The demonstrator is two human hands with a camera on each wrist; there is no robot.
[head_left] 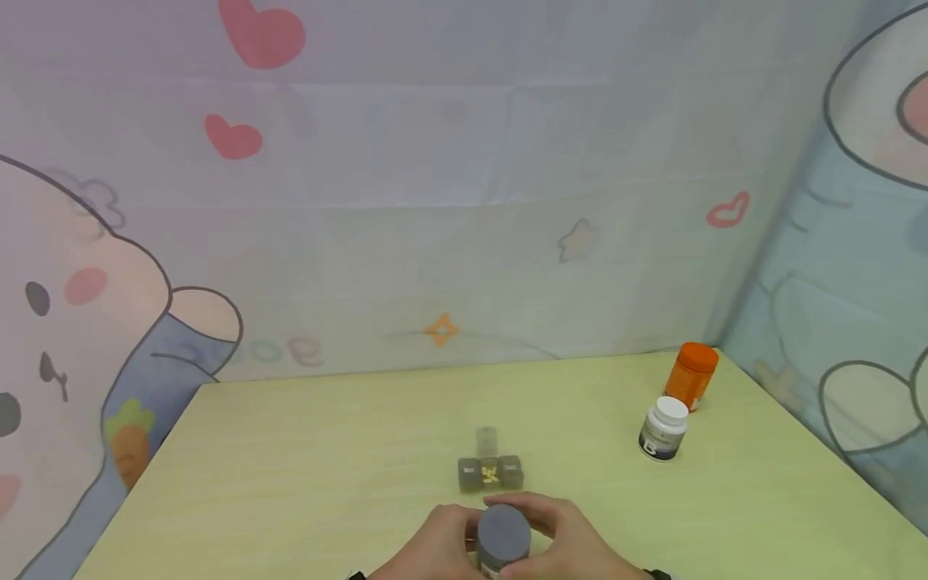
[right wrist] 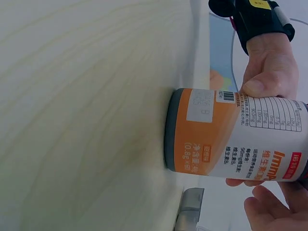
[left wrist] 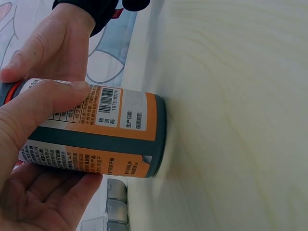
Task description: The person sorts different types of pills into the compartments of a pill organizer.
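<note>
An orange, white and dark grey vitamin bottle (left wrist: 125,115) stands on the table with its grey lid (head_left: 503,533) on top. My left hand (head_left: 438,544) grips the body, its thumb lying across the label. Around the lid curl the thumb and fingers of my right hand (head_left: 569,540); the left wrist view shows its thumb by the lid's edge. Just beyond the bottle is a small grey pill organizer (head_left: 470,475). Its middle compartment has the clear flap (head_left: 486,440) folded back, and yellow pieces (head_left: 490,473) lie inside. The two outer compartments are covered.
To the right stand a white-capped bottle (head_left: 663,430) with a dark label and, behind it, an orange bottle (head_left: 692,377). A printed cloth (head_left: 406,201) hangs along the back and sides of the pale wooden table (head_left: 304,467).
</note>
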